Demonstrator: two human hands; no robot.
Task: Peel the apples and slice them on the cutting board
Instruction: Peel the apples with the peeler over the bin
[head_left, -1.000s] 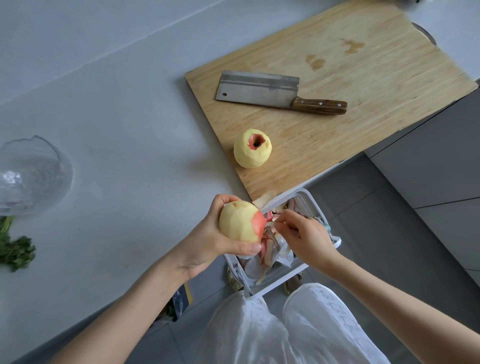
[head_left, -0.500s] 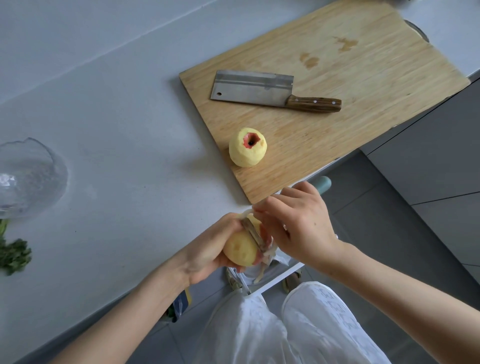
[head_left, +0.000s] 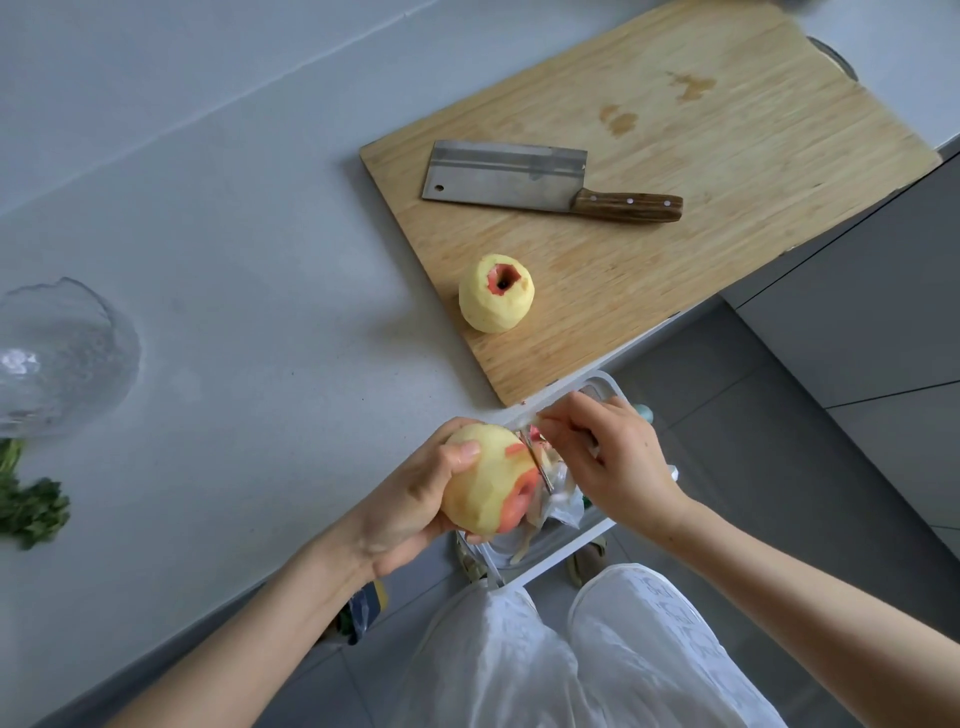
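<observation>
Left hand (head_left: 415, 512) is gripping the half-peeled apple (head_left: 485, 488), fingers curled under it and thumb pressing on top. It is hovering off the front edge of the counter (head_left: 234, 260), above a white bin (head_left: 605, 387). The apple is showing mostly pale flesh, with red skin at its right end. Right hand (head_left: 618, 462) is holding a peeler (head_left: 537, 462), fingers curled round the handle. The handle itself is mostly hidden inside the hand. The peeler's metal blade is lying against the red end of the apple. Scraps of peel are sitting in the bin below, partly covered by the hands.

The second apple (head_left: 496, 293) is sitting on the cutting board (head_left: 727, 130) near its front left corner. It is peeled all round, with a red patch around the stem hollow facing up. A cleaver (head_left: 524, 179) is lying flat on the board behind it, well apart from it, wooden handle pointing right. The board is lying at an angle on the counter, its near corner just beside the bin.

At the left edge a glass bowl (head_left: 62, 358) is standing on the counter, with some greens (head_left: 28, 504) lying just in front of it. White trousers (head_left: 597, 649) are showing at the bottom of the frame.
</observation>
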